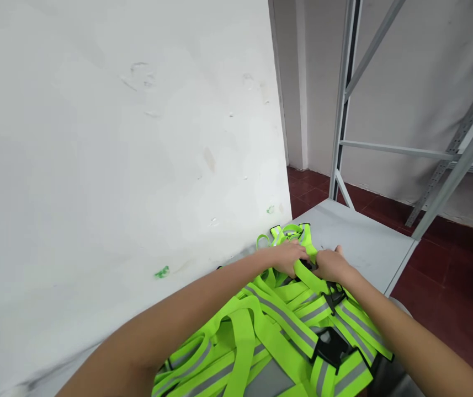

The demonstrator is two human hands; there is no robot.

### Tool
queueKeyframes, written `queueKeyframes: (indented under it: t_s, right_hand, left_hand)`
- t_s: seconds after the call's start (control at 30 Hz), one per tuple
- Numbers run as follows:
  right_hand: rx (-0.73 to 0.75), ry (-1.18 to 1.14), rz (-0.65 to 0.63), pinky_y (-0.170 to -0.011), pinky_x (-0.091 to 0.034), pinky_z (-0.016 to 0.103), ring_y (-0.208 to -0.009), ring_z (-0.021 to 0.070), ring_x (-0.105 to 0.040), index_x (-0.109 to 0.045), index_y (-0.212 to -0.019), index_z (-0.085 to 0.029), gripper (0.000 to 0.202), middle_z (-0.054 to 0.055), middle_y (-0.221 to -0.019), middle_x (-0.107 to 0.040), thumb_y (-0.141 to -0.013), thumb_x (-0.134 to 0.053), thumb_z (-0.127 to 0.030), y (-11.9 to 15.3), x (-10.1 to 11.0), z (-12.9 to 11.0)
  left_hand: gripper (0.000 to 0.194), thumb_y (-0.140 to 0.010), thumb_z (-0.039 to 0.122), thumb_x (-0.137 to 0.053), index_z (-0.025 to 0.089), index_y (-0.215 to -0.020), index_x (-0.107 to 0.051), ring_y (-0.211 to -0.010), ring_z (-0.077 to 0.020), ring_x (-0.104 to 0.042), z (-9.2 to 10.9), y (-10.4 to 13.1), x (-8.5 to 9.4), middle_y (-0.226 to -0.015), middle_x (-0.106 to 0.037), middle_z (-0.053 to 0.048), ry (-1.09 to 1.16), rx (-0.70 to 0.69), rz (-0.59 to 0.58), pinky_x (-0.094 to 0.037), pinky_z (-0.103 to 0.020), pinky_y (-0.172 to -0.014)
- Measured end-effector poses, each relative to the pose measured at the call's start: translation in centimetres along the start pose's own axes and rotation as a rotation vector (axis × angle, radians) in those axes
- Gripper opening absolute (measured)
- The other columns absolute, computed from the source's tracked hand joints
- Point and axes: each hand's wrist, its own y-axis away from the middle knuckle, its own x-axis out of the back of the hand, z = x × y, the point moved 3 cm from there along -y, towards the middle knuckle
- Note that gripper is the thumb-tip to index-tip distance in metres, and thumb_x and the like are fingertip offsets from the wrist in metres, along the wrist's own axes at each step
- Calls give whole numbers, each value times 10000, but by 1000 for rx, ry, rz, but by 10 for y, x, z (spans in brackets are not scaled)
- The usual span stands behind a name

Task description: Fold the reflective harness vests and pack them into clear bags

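Note:
A heap of neon-green straps with grey reflective stripes, a pile of reflective vests (277,314), lies on the grey tabletop. My left hand (290,257) is closed on a green strap at the far end of the pile. Close beside it on the right, my right hand (332,266) has its fingers curled around the same part, near a dark buckle piece mostly hidden between the hands. One black buckle (334,298) sits just below my right hand, and a larger black buckle (330,347) is nearer to me. More green loops stick out beyond my left hand.
A white wall (137,138) with scuffs and green marks borders the table on the left. Grey metal shelf uprights (344,110) rise at the table's far edge. Dark red floor tiles (439,264) show on the right. The grey table surface (368,231) extends past my right hand.

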Motion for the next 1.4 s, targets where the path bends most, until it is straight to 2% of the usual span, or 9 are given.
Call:
queueKeyframes:
  t_s: [0.1,0.27,0.4,0.53,0.73,0.83,0.97,1.2,1.4]
  right_hand:
    - [-19,-5,-11,-950,-276,503,-887,309,-646,-710,-808,-158,259,135,-818,-706,-834,-568,-373,0,0,-3]
    - [-45,-30,-49,-977,-258,530,-901,297,-643,-703,-843,-159,189,139,-933,-711,-821,-605,-319,-11,-4,-9]
    - [-62,-23,-31,-966,-266,517,-917,286,-639,-693,-889,-156,164,133,-954,-707,-838,-570,-251,-19,-4,-8]
    - [-76,-7,17,-931,-287,498,-968,294,-619,-689,-888,-154,195,145,-1032,-683,-859,-539,-275,-29,0,-7]
    - [-60,7,17,-932,-269,488,-1009,301,-601,-695,-879,-161,150,134,-1020,-684,-829,-606,-272,-37,5,-9]
    - [-35,16,12,-938,-269,474,-1030,301,-589,-692,-863,-168,132,134,-1064,-677,-826,-621,-273,-35,7,-9]
    - [-19,17,-9,-939,-274,485,-979,295,-602,-690,-808,-167,156,133,-1022,-685,-825,-627,-308,-33,8,-9]
    - [-2,3,37,-946,-263,503,-1034,320,-579,-690,-848,-147,144,156,-1073,-656,-828,-637,-279,-34,5,-12]
    - [2,-89,44,-857,-305,404,-967,278,-596,-686,-781,-172,127,107,-1005,-670,-803,-621,-279,-41,-8,-6]
  left_hand:
    - [334,-734,426,-644,242,-1012,-656,-867,-237,-532,-2,5,4,-971,-672,-53,-17,-101,25,-376,-354,-775]
    - [309,-814,405,-597,294,-1097,-649,-925,-250,-496,2,12,1,-1067,-676,-39,4,-130,68,-338,-341,-726]
    - [255,-779,285,-633,264,-1032,-655,-928,-252,-485,3,9,-2,-1004,-681,-47,-75,-139,90,-332,-340,-731]
    - [339,-720,116,-619,233,-1038,-637,-920,-253,-490,-9,7,1,-952,-685,-60,-120,-111,96,-329,-331,-722]
    - [455,-703,12,-559,232,-1097,-611,-935,-247,-491,-18,9,-2,-1007,-682,-61,-186,-127,86,-322,-328,-713]
    - [392,-732,32,-560,212,-1077,-610,-959,-260,-481,-18,8,-6,-992,-678,-80,-221,-134,105,-318,-349,-744]
    - [377,-699,50,-605,196,-1047,-608,-947,-262,-476,-19,8,-10,-979,-668,-90,-242,-157,122,-319,-350,-759]
    - [303,-715,89,-629,175,-1004,-615,-953,-271,-476,-16,10,-12,-958,-639,-117,-336,-203,145,-339,-360,-764]
    - [267,-735,92,-617,173,-989,-617,-991,-281,-477,-12,11,-11,-985,-633,-136,-362,-223,151,-335,-365,-775]
